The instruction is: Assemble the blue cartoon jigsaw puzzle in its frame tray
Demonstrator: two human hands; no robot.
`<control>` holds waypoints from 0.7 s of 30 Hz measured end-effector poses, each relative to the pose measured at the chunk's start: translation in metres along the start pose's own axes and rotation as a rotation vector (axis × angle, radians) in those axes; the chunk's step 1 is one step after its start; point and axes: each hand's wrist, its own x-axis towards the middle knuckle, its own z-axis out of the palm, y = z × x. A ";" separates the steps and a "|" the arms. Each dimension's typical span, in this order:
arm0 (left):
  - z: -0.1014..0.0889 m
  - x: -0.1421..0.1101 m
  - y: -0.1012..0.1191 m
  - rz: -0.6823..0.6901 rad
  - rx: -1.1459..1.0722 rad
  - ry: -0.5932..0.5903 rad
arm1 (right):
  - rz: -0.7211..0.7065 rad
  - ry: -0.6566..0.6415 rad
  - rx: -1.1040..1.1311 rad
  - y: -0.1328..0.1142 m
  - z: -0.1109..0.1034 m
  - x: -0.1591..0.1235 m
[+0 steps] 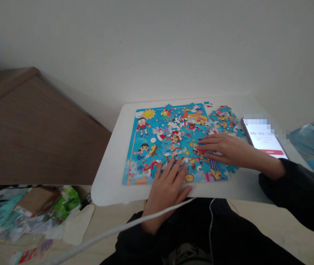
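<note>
A blue cartoon jigsaw puzzle [137, 143] lies on a small white table, with a sun and several characters on its joined left side. Over its middle and right are many loose or overlapping puzzle pieces. My left hand [168, 180] rests flat on the puzzle's lower edge, fingers spread. From the right, my right hand [226, 148] reaches across the puzzle's right part, fingers stretched out low over the pieces. A reddish patch shows between its fingertips and thumb; whether that is a separate piece is unclear. Beyond this hand sits a heap of loose puzzle pieces [224, 117].
A phone [266, 138] with a lit timer screen lies on the white table [110, 158], near my right forearm. A white cable [124, 230] crosses in front of my left wrist. Left stands a brown wooden cabinet [43, 136]; bags and a cardboard box [37, 200] lie below it.
</note>
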 end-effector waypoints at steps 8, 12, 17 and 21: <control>-0.003 -0.002 0.000 -0.035 0.013 -0.056 | -0.004 0.013 -0.058 0.002 0.006 -0.028; -0.003 -0.005 -0.001 -0.035 0.034 -0.023 | -0.019 0.044 -0.096 0.002 -0.001 -0.031; -0.001 -0.010 0.000 -0.011 0.024 0.038 | -0.022 0.024 -0.040 -0.019 -0.001 -0.033; 0.000 -0.013 0.000 -0.013 0.006 0.031 | -0.089 0.001 0.005 -0.035 0.008 -0.029</control>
